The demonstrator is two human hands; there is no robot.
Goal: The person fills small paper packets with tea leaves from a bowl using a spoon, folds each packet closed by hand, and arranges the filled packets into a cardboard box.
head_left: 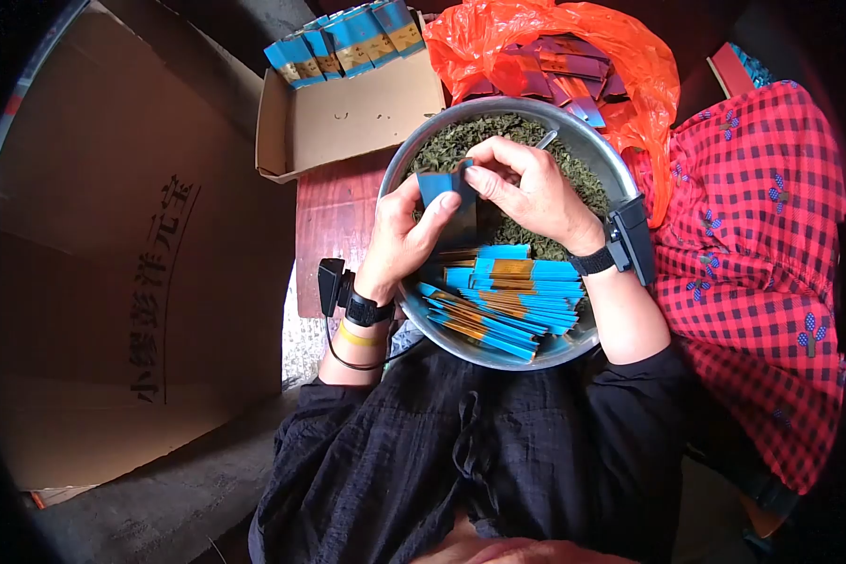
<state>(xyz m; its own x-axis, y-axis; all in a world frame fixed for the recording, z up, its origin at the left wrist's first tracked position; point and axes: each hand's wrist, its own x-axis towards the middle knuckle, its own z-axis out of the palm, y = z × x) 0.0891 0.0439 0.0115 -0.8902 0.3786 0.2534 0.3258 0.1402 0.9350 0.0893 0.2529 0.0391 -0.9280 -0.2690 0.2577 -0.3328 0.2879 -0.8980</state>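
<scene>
A small blue packet (437,186) is held upright over a metal basin (620,174). My left hand (406,233) grips its side, thumb across the front. My right hand (540,193) is closed at its upper right edge, with the fingertips partly hidden. Below the hands, a pile of flat blue and gold packets (512,293) lies in the near part of the basin. Dried green leaves (583,183) fill the far part. A spoon-like handle (547,139) sticks up from the leaves behind my right hand.
An open cardboard tray (362,127) at the back left holds several blue and gold packets (352,42) standing in a row. Behind the basin, a red plastic bag (644,70) holds purple packets (559,70). A large carton (94,244) stands left; red checked cloth (752,216) lies right.
</scene>
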